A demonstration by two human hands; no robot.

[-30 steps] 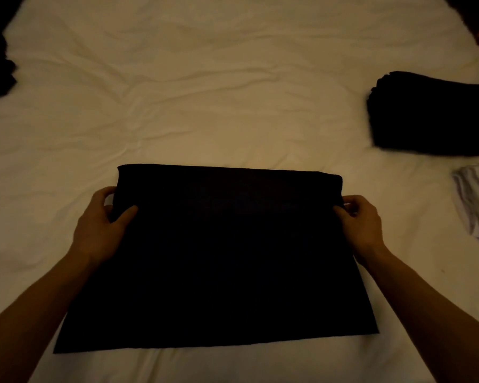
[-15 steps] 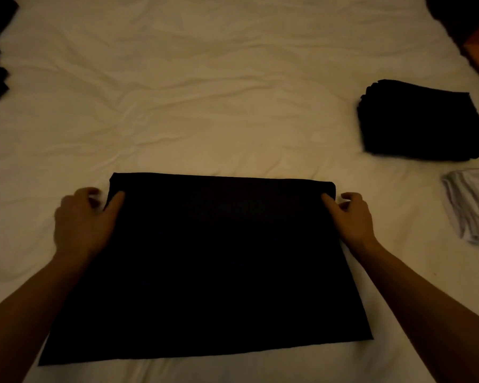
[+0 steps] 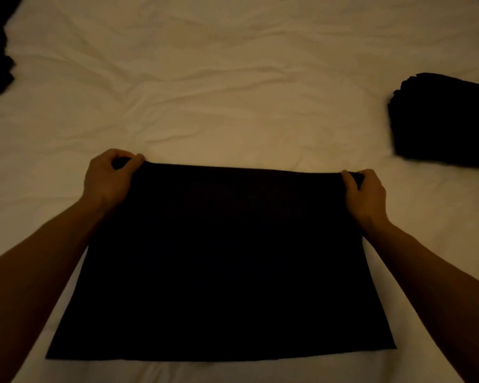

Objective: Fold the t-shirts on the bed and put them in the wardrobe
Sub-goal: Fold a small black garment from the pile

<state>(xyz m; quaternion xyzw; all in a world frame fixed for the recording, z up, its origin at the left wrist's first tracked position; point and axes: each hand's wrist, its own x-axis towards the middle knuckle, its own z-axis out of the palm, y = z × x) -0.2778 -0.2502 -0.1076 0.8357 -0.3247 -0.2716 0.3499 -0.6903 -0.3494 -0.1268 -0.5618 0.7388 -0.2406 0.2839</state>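
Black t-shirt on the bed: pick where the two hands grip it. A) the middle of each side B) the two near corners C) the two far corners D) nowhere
C: the left hand and right hand each pinch a far corner of the black t-shirt.

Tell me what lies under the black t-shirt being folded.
The white bed sheet shows around the black t-shirt, so it lies on the bed. The left hand and right hand pinch its far corners. Anything beneath is covered.

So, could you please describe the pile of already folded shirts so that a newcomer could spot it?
On the white bed, look at the right edge, beyond the right hand. The folded black stack sits there, thick and layered, unlike the single flat black t-shirt being held.
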